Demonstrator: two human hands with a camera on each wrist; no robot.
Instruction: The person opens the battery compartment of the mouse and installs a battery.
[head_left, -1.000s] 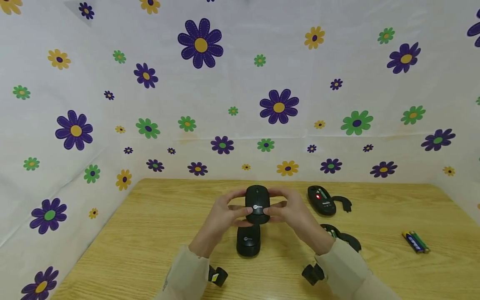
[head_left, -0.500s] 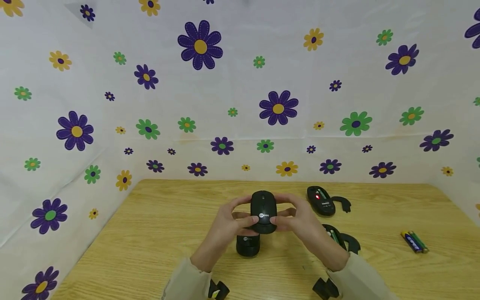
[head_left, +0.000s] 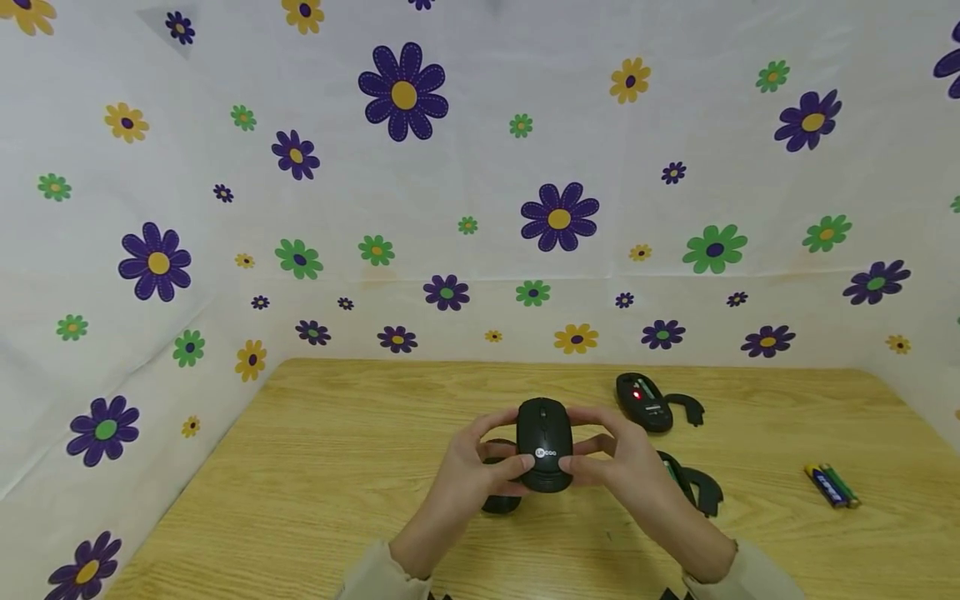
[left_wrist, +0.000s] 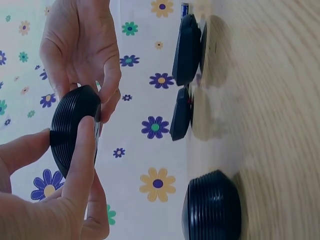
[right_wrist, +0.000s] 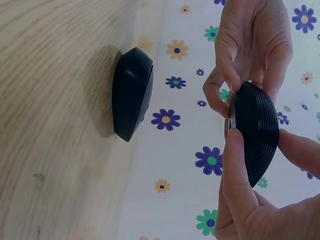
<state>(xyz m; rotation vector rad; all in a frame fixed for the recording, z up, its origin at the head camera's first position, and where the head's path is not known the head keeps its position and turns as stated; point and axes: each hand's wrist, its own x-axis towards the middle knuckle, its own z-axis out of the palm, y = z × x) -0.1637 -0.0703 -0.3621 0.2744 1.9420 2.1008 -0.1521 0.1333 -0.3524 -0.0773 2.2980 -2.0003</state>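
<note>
The left hand (head_left: pixel 467 468) and right hand (head_left: pixel 628 467) pinch the held mouse (head_left: pixel 543 437), one of four black mice, by its sides above the wood-grain counter (head_left: pixel 315 475). The left hand partly hides the second mouse (head_left: pixel 501 505); at right lie two opened mice (head_left: pixel 647 410), two curved covers (head_left: pixel 707 490) and two cylindrical batteries (head_left: pixel 825 486). Ribbed bands edge the held mouse; a flowered sheet (head_left: pixel 450 179) hangs behind.

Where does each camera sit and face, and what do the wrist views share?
Head: worn there, facing forward and down at the held mouse; left hand, right hand and sleeves show.
Left wrist: worn there, facing the mouse from the left; both hands show.
Right wrist: worn there, facing it from the right; both hands show.
Shared: mouse, hands, tabletop, flowered backdrop.
</note>
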